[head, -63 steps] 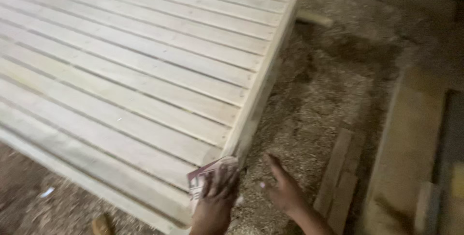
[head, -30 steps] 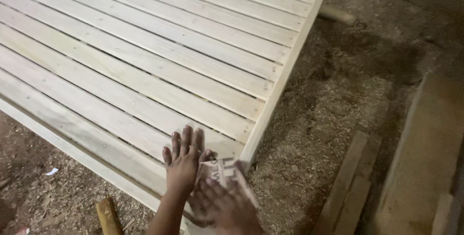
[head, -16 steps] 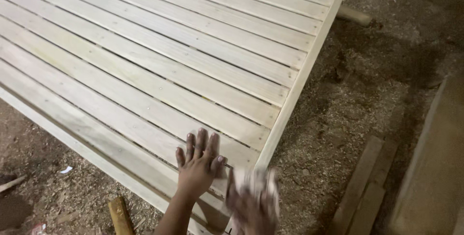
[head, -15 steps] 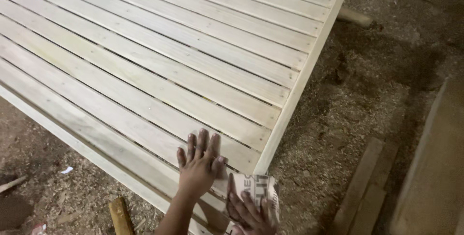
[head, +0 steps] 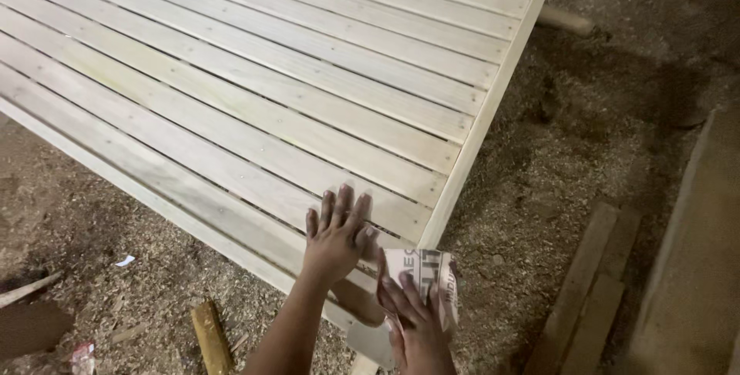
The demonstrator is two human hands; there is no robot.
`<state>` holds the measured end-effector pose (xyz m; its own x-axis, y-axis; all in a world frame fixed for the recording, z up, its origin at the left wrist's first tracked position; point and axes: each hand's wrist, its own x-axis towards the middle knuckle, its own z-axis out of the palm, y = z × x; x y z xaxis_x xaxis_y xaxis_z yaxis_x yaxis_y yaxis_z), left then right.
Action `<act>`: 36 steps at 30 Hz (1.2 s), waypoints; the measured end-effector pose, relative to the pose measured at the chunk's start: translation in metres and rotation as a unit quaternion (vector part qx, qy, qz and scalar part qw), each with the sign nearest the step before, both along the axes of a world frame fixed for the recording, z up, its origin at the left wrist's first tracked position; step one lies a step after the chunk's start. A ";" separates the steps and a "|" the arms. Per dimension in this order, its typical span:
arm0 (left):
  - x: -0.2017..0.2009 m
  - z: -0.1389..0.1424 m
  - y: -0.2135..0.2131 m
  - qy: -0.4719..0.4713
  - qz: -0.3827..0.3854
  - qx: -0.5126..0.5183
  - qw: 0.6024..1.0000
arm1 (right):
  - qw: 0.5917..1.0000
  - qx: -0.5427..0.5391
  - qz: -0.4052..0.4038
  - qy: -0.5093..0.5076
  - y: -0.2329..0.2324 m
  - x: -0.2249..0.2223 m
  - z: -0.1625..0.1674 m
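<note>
A large pale wooden slatted panel (head: 254, 97) lies across the sawdust floor, its near corner at bottom centre. My left hand (head: 337, 232) rests flat on the slats by that corner, fingers spread, holding nothing. My right hand (head: 416, 317) presses a folded sheet of sandpaper (head: 422, 271) against the corner of the panel's frame, fingers laid over the paper's printed back.
Sawdust and shavings cover the floor (head: 555, 159). Loose planks (head: 590, 290) lie at the right, with a wide board (head: 694, 259) beyond them. A short wood offcut (head: 210, 336) lies at bottom left, and a round wooden piece (head: 566, 20) sits past the panel's far edge.
My left hand moved from holding the sandpaper to lying flat on the slats. My right hand took the sandpaper and brought it onto the panel's corner. The view shifted left.
</note>
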<state>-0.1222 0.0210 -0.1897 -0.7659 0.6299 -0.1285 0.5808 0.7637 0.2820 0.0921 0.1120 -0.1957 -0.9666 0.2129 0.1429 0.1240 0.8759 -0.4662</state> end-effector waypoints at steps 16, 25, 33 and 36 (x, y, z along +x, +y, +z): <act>-0.010 0.008 0.010 -0.006 0.046 -0.077 0.996 | 0.987 0.017 -0.162 0.009 0.272 -0.186 0.039; -0.039 -0.018 0.117 0.015 0.245 -0.028 0.969 | 0.991 0.089 0.029 0.100 0.158 -0.098 0.017; 0.000 0.014 0.204 -0.108 0.221 -0.047 0.968 | 0.962 -0.265 -0.051 -0.036 0.370 -0.210 0.032; 0.007 0.035 0.219 -0.112 0.232 -0.047 0.965 | 0.948 -0.303 -0.094 -0.027 0.378 -0.227 0.043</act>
